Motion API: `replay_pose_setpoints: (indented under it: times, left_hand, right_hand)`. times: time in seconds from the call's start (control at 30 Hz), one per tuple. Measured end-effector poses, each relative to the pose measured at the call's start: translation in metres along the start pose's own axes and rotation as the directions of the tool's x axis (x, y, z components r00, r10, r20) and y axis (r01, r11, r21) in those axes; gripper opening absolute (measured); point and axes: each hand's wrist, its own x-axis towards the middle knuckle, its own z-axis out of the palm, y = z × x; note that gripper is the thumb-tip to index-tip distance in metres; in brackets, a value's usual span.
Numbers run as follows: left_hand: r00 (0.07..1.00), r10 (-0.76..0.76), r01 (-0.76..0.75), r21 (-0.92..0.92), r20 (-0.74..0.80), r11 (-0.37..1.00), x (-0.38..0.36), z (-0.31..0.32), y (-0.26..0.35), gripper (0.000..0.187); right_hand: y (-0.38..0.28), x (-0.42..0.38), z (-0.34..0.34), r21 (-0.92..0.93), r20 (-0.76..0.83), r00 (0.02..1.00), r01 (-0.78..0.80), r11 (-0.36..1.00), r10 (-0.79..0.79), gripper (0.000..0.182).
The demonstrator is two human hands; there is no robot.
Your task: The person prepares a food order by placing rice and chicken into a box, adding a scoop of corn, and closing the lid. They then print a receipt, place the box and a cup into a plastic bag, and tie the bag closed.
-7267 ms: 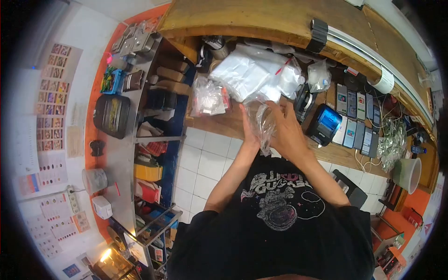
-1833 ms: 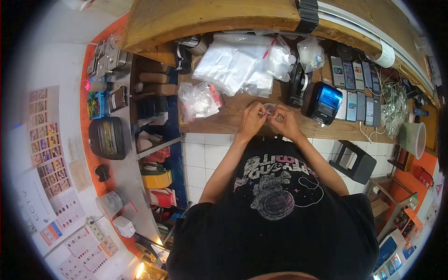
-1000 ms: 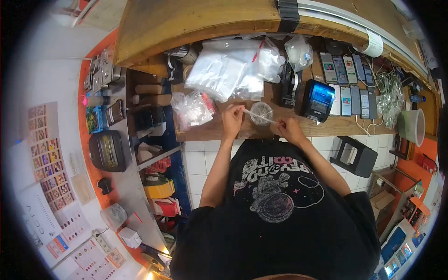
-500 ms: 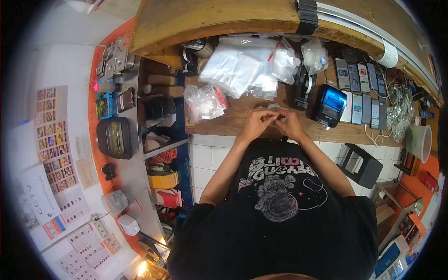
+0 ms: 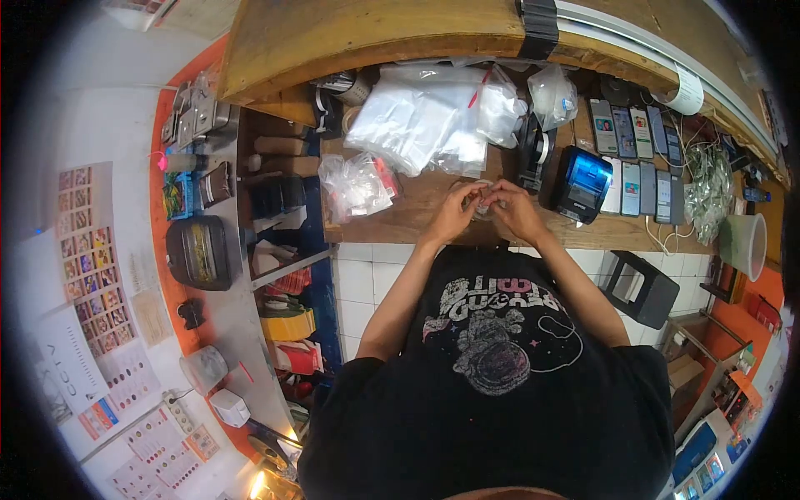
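Note:
Both hands meet over the front part of the wooden counter point(image 5: 417, 218). My left hand point(image 5: 454, 215) is closed, thumb and fingers pinching a small piece of clear plastic point(image 5: 482, 208), perhaps a little bag. From the other side my right hand point(image 5: 518, 215) pinches the same piece, its fingertips nearly touching the left ones. Whatever lies inside the plastic is too small to make out. Beyond the hands is a pile of large clear plastic bags point(image 5: 408, 117). A crumpled clear bag with red and white contents point(image 5: 358, 187) rests left of my left hand.
Right of my hands stand a black tape dispenser point(image 5: 533, 154) and a black printer with a blue top point(image 5: 583, 183). Several phones point(image 5: 629, 187) lie in rows farther right, beside tangled cables point(image 5: 711, 196). A wooden shelf point(image 5: 375, 33) overhangs the back.
Both hands have shifted slightly, fingers working at the plastic piece, which now shows more below the fingertips. The whole view has moved a little.

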Motion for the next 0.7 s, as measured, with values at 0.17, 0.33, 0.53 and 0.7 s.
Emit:
replay_pose_setpoints:
  times: [0.17, 0.33, 0.53, 0.7]
  left_hand:
    - [0.994, -0.033, 0.058, -0.238, 0.108, 0.970, 0.012, -0.008, -0.006, 0.037]
    - [0.971, 0.131, -0.133, -0.002, 0.200, 0.991, 0.015, -0.010, 0.009, 0.038]
    - [0.960, 0.027, -0.020, -0.027, 0.279, 0.999, 0.022, 0.010, -0.013, 0.030]
    - [0.981, 0.166, -0.181, 0.175, 0.097, 0.968, 0.017, 0.020, 0.013, 0.027]
  right_hand:
    - [0.008, -0.013, -0.009, -0.104, 0.059, 0.998, 0.023, 0.994, -0.017, 0.016]
    - [0.000, -0.010, -0.017, -0.058, 0.039, 0.998, 0.049, 0.997, -0.047, 0.018]
    - [0.007, -0.014, -0.006, -0.124, 0.074, 0.990, 0.126, 0.984, -0.118, 0.016]
    - [0.000, -0.018, 0.002, -0.035, -0.105, 0.992, 0.071, 0.997, -0.075, 0.018]
